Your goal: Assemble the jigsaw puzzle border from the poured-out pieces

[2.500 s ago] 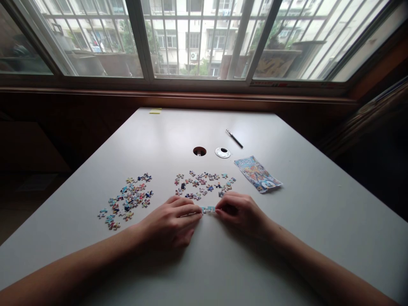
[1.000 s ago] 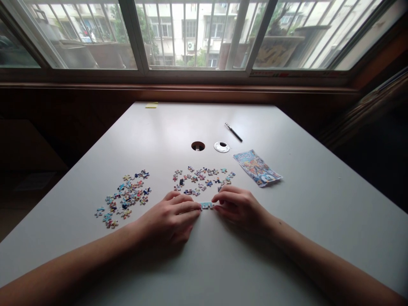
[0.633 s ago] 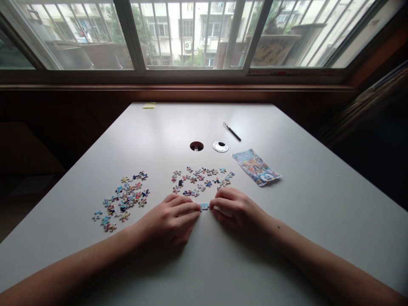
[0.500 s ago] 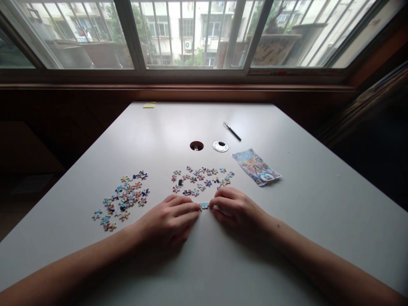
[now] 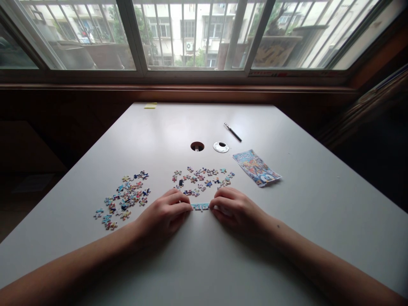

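Note:
A short strip of joined light-blue jigsaw puzzle pieces (image 5: 200, 207) lies on the white table between my two hands. My left hand (image 5: 168, 211) has its fingers closed at the strip's left end. At the right end, the fingers of my right hand (image 5: 232, 207) pinch the strip; both ends are partly hidden under my fingertips. Just beyond my hands is a scatter of loose puzzle pieces (image 5: 201, 174). A denser heap of mixed puzzle pieces (image 5: 129, 195) lies to the left of my left hand.
A colourful picture sheet (image 5: 256, 167) lies right of the scattered pieces. Behind it are a black pen (image 5: 233, 132), a silver ring-shaped cover (image 5: 221, 147) and a round hole (image 5: 197, 146) in the table (image 5: 306, 212). A yellow sticky note (image 5: 150, 105) sits at the far edge.
My left hand has shifted a little left along the strip, uncovering more of its light-blue pieces. My right hand stays at the right end.

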`<state>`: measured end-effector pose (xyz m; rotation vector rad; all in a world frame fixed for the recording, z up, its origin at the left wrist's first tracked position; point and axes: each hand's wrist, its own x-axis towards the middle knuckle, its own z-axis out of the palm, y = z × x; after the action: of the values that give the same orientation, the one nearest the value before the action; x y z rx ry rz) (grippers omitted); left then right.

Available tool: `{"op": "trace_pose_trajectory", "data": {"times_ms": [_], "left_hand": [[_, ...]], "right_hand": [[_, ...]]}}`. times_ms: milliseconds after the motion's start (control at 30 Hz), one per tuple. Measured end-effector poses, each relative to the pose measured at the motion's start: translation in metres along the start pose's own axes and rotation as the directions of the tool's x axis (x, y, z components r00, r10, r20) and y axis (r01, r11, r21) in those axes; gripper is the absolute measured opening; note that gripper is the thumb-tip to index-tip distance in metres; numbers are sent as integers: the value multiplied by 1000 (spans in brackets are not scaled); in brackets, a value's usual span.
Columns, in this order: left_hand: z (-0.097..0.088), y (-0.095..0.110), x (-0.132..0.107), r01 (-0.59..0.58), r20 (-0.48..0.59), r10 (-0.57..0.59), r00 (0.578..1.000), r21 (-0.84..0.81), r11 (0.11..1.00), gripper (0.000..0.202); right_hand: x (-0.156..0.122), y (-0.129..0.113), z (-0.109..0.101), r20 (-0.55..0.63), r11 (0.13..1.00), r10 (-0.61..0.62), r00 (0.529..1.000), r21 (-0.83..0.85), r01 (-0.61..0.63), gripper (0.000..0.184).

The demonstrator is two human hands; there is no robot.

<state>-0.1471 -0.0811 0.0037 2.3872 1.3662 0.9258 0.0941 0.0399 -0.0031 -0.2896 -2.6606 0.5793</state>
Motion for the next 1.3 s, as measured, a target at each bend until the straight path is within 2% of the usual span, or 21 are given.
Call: {"op": "trace_pose_trajectory", "data": {"times_ms": [100, 233, 400, 900, 1033, 1167, 1300], "left_hand": [[0, -1, -1, 30, -41, -30, 999, -2, 1000, 22], [-2, 0, -1, 102, -93, -93, 991, 104, 989, 15], [-3, 1, 0, 141, -51, -134, 990, 173, 975, 7], [-2, 1, 0, 154, -15, -154, 988, 193, 969, 9], [-2, 1, -1, 115, -23, -113, 993, 154, 981, 15], [-2, 1, 0, 24, 28, -27, 999, 92, 995, 17], [-1, 1, 0, 14, 34, -16, 999, 57, 998, 16]], "right_hand": [[0, -1, -1, -9, 1000, 7, 1000, 1, -7, 13], [0, -1, -1, -29, 1000, 3, 1000, 12, -2, 11], [1, -1, 0, -44, 1000, -5, 999, 25, 6, 9], [1, -1, -1, -22, 1000, -2, 1000, 8, 2, 11], [1, -2, -1, -26, 1000, -8, 1000, 6, 8, 11], [1, -1, 0, -24, 1000, -18, 1000, 2, 18, 11], [0, 0, 0, -15, 1000, -30, 999, 8, 30, 12]]}}
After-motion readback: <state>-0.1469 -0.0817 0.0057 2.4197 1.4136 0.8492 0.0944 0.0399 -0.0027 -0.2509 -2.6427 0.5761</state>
